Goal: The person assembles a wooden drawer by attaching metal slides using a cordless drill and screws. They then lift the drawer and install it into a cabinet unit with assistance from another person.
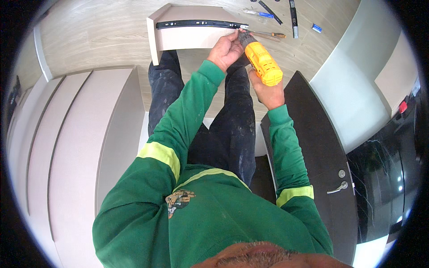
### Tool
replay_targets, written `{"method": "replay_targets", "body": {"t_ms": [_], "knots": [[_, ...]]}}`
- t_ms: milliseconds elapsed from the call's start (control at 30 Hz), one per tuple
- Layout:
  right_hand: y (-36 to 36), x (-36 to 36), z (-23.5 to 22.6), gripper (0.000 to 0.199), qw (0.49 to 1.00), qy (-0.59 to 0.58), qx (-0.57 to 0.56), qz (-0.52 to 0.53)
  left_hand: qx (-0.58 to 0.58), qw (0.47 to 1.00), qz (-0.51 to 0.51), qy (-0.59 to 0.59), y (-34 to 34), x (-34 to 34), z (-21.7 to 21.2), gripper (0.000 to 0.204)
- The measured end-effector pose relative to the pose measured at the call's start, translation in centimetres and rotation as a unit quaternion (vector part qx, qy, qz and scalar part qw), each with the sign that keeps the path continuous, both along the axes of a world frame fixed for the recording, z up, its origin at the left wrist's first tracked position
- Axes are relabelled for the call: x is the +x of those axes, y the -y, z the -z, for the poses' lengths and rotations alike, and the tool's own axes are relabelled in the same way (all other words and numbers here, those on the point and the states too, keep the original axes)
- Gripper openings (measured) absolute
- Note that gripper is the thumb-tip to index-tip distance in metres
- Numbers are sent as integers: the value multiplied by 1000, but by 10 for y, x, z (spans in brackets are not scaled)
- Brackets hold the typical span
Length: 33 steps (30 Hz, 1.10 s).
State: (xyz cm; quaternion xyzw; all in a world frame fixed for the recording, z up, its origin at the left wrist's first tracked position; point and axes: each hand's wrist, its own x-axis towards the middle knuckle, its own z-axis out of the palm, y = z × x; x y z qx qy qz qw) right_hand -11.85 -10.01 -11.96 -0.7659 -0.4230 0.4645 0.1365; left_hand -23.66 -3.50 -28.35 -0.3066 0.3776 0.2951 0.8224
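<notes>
Right hand [269, 93] grips a yellow power drill [264, 63]; left hand [227, 51] is by the drawer slide [192, 23], can't tell if pinching anything.

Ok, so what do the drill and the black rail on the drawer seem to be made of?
Drill: likely plastic with a smooth yellow finish, judging by its moulded slots. Black rail: probably metal with a dark, slightly glossy coating, as it's a slender strip with small holes.
</notes>
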Motion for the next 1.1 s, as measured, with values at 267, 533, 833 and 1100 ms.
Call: {"method": "replay_targets", "body": {"t_ms": [267, 533, 833, 1100], "knots": [[-7, 6, 10, 27, 998, 10, -28, -48, -3, 1000, -11, -19, 0, 5, 12, 27], [-17, 3, 9, 26, 1000, 3, -21, -18, -29, 999, -18, -9, -3, 3, 16, 25], [-19, 1, 13, 25, 999, 9, 2, -32, -71, 997, -11, -8, -7, 3, 18, 25], [-24, 2, 9, 23, 998, 24, -6, -49, -81, 997, -18, -9, -6, 4, 22, 26]]}}
